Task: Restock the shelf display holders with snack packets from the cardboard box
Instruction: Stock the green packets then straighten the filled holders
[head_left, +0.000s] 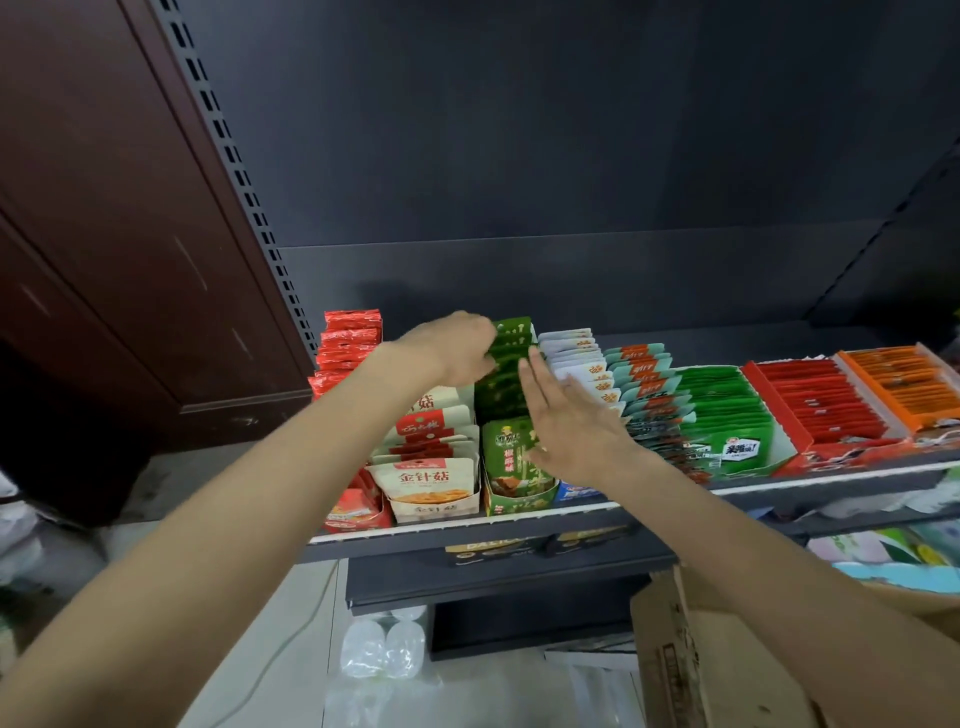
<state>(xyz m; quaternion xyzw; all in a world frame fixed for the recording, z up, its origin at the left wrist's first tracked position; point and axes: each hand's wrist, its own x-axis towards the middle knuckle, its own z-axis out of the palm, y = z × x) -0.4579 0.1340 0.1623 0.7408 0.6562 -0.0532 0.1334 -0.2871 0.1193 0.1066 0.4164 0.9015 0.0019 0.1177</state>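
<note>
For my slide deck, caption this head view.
Both hands square green snack packets in a shelf holder.

Shelf (779, 486) carries display holders side by side. Left hand (457, 351) on rear packets in green holder (511, 483); right hand (563, 421) just right of that row. Mushroom-snack holder (434, 493) left of it. Cardboard box (701, 660) below shelf, right.

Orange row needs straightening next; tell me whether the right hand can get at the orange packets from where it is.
Probably yes: the right hand is open and holds nothing, and the orange packets stand uncovered at the shelf's far right, nothing above them.
</note>
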